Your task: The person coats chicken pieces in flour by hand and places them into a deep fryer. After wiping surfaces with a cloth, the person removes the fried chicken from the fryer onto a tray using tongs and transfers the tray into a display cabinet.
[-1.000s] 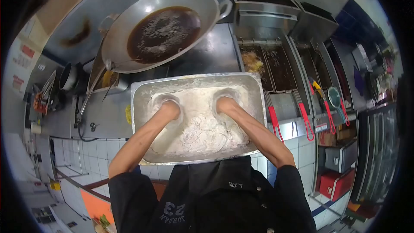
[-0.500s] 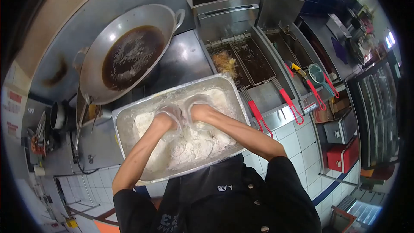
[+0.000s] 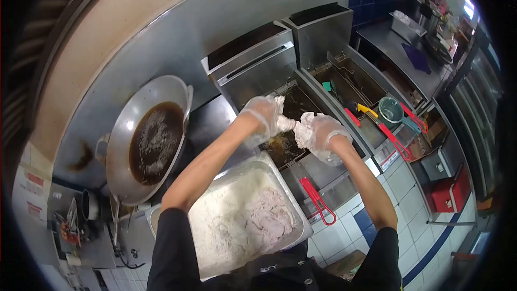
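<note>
Both my hands wear clear plastic gloves and are over the deep fryer (image 3: pixel 293 102), whose oil is dark. My left hand (image 3: pixel 260 115) is closed on a white, flour-coated chicken piece (image 3: pixel 283 123). A second flour-coated chicken piece (image 3: pixel 304 132) is in my right hand (image 3: pixel 329 136), close beside the first; whether the two touch I cannot tell. Golden bits float in the oil below. Nearer my body sits a metal tray (image 3: pixel 303 231) of white flour (image 3: pixel 221 210), with pinkish floured pieces (image 3: pixel 270 216) at its right side.
A large wok (image 3: pixel 119 145) of dark oil stands at the left. Red-handled fryer baskets (image 3: pixel 318 199) jut out toward me. On the second fryer at the right lie a green strainer (image 3: pixel 391 110) and yellow-and-red tongs (image 3: pixel 377 120). A red cooler (image 3: pixel 450 191) is lower right.
My hands have come up out of the flour tray and moved forward over the fryer, now holding coated chicken pieces. The view has shifted, so the tray appears lower.
</note>
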Motion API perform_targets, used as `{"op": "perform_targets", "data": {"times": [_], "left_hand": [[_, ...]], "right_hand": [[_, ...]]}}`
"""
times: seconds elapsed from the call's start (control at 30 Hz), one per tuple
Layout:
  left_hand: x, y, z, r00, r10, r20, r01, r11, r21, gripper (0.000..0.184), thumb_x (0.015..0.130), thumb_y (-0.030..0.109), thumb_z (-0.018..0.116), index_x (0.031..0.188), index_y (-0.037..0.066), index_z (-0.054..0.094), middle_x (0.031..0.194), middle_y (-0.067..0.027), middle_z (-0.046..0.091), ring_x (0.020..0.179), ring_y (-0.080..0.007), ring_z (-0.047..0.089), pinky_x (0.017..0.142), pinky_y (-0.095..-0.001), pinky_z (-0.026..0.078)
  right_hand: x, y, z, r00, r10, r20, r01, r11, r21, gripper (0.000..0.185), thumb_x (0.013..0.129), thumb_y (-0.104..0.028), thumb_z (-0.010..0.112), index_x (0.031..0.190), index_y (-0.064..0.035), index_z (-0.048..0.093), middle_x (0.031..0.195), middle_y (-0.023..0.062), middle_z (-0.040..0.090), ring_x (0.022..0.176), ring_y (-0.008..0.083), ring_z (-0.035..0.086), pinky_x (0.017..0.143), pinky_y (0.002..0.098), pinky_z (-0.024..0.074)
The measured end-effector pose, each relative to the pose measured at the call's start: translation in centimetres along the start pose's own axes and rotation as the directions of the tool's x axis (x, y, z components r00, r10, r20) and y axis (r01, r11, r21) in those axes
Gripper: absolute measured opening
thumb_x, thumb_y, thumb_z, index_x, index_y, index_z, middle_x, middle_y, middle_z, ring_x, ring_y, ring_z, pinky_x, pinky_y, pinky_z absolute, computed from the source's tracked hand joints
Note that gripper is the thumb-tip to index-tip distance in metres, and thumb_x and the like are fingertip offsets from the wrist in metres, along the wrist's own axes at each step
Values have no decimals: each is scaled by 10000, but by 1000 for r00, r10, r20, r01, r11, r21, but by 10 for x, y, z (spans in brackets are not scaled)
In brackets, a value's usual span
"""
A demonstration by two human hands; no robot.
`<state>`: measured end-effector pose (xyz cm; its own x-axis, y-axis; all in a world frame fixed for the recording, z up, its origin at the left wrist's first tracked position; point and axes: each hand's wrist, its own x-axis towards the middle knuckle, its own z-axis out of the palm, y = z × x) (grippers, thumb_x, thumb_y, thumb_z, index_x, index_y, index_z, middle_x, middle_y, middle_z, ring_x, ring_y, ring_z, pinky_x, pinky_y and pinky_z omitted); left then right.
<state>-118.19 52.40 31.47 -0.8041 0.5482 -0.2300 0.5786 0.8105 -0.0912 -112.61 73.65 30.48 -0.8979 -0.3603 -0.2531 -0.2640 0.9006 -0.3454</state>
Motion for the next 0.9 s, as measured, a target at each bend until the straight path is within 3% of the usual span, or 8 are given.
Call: {"op": "perform_targets", "data": {"times": [0.2,0.43,0.5,0.57,0.63,0.77,0.83,0.9], "left_hand": [[180,-20,79,997,60,49,-59,998,-9,516,639,378,746,946,-30,669,901,-220,668,851,-332,662,747,-395,525],[236,-15,165,1000,19,5,-19,998,-67,584,698,475,721,989,-26,653,983,-222,662,958,-330,646,844,-386,507],[239,-11,170,998,-62,5,62,991,-117,428,701,368,747,960,31,699,1018,-188,673,984,-314,649,837,-392,522],[248,-16,183,999,-8,32,11,996,-92,723,736,636,645,1109,16,632,1041,-193,661,984,-338,638,829,-405,520],[239,-9,170,999,-26,-24,22,989,-143,774,738,653,631,1174,15,582,1049,-193,657,975,-343,639,820,-412,520],[251,-8,194,999,-43,12,44,994,-99,730,700,591,701,1162,39,576,1093,-183,639,992,-333,633,844,-425,510],[235,-2,187,990,-79,-117,61,986,-153,679,682,518,752,1154,61,581,1151,-177,603,1030,-333,613,858,-420,504],[234,-11,169,994,-105,13,105,977,-184,634,649,426,802,1132,77,585,1172,-174,571,1072,-335,587,870,-413,498]], "right_hand": [[101,82,74,985,147,-89,-141,988,66,325,745,-241,700,1020,-67,691,1103,185,648,1052,326,622,896,399,507],[140,103,129,943,318,-96,-309,945,105,316,744,-302,696,954,-65,705,1059,168,669,1000,302,649,851,383,530],[145,106,140,921,381,-76,-369,920,135,308,757,-302,682,949,-63,706,1033,163,678,991,316,652,856,380,528],[149,107,152,879,446,-171,-407,886,220,335,771,-343,661,949,-62,707,1007,169,683,985,324,652,850,387,528],[150,111,156,916,365,-170,-350,930,109,364,807,-377,611,935,-47,699,988,194,678,952,347,652,831,426,517],[153,113,162,888,407,-215,-386,913,133,438,759,-401,696,1010,-46,648,1041,162,663,964,338,639,845,408,503],[159,114,176,848,455,-271,-410,888,208,438,740,-418,711,983,-60,648,1027,162,663,968,333,636,844,414,499],[161,121,179,896,362,-258,-328,930,166,475,696,-423,751,995,-67,652,990,171,668,942,339,641,810,427,509]]}}
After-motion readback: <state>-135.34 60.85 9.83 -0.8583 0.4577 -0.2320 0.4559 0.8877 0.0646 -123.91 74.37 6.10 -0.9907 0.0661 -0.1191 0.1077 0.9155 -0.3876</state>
